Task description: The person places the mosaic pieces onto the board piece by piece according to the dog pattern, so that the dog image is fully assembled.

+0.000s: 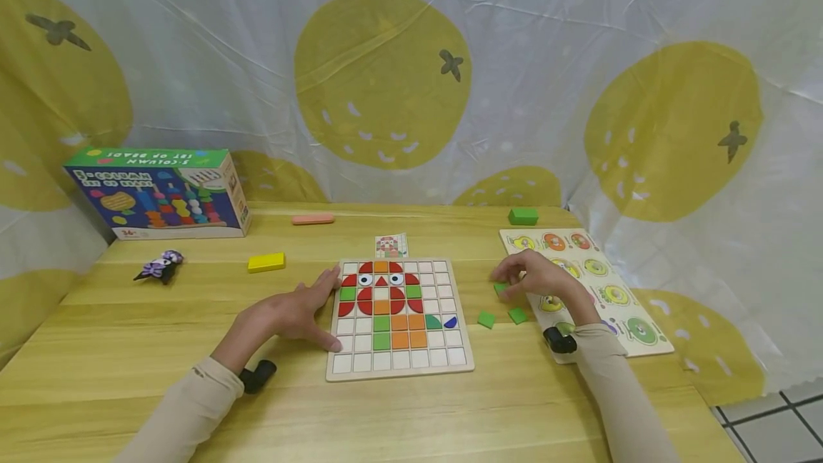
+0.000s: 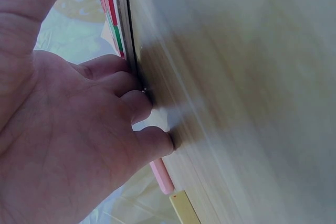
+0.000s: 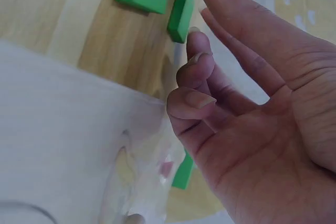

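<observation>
A wooden grid board [image 1: 401, 371] lies on the table, with red, green, orange, white, teal and blue pieces in its cells. My left hand [image 1: 283, 316] rests along its left edge, thumb on the lower part and fingers by the upper corner. To the right, my right hand [image 1: 539, 279] hovers low, fingers loosely bent about a green square tile [image 1: 500, 289]. In the right wrist view a green tile [image 3: 181, 14] stands just beyond the fingertips; no firm pinch shows. Nearer lie two more green tiles, one on the left [image 1: 486, 319] and one on the right [image 1: 517, 316].
A small pattern card [image 1: 391, 245] touches the board's top. Right of it lies a fruit-picture board [image 1: 651, 345], with a green block [image 1: 524, 216] behind. Leftward are a yellow block [image 1: 266, 262], a pink stick [image 1: 313, 219], a purple-black figurine [image 1: 161, 267] and a bead-set box [image 1: 157, 195].
</observation>
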`<state>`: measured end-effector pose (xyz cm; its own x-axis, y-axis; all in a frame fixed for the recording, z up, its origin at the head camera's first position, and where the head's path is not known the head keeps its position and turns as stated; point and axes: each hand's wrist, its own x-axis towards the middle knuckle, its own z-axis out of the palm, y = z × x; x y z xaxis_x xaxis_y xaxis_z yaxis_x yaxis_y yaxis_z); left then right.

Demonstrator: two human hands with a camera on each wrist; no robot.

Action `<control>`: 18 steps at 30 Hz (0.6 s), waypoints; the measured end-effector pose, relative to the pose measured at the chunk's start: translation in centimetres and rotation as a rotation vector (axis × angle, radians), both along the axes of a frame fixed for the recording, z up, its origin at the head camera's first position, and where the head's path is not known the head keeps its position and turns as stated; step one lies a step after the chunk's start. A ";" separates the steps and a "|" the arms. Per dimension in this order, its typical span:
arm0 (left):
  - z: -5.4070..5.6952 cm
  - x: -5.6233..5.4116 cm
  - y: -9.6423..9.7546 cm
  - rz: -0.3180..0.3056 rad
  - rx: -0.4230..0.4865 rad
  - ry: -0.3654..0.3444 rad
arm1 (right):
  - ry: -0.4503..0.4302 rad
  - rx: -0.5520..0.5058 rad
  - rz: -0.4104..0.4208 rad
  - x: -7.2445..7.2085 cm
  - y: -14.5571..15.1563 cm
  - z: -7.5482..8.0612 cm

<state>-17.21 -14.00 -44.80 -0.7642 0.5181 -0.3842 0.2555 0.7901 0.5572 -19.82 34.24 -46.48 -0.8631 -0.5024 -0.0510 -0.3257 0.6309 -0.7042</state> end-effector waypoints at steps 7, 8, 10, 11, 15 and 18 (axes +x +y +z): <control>-0.4 -0.1 -0.1 0.003 0.009 -0.010 | -0.013 0.007 -0.024 -0.1 0.2 -0.4; -0.4 -0.1 -0.1 0.004 0.010 -0.012 | -0.015 0.008 -0.030 -0.1 0.2 -0.4; -0.4 -0.1 -0.1 0.001 0.011 -0.013 | -0.020 0.009 -0.036 0.0 0.1 -0.4; -0.4 -0.1 -0.1 0.000 0.011 -0.013 | -0.024 0.009 -0.039 0.0 0.1 -0.3; -0.4 -0.1 -0.1 -0.001 0.009 -0.013 | -0.027 0.032 -0.052 -0.1 -0.1 -0.2; -0.3 -0.1 -0.1 0.000 0.009 -0.012 | -0.021 0.050 -0.067 -0.1 -0.2 0.0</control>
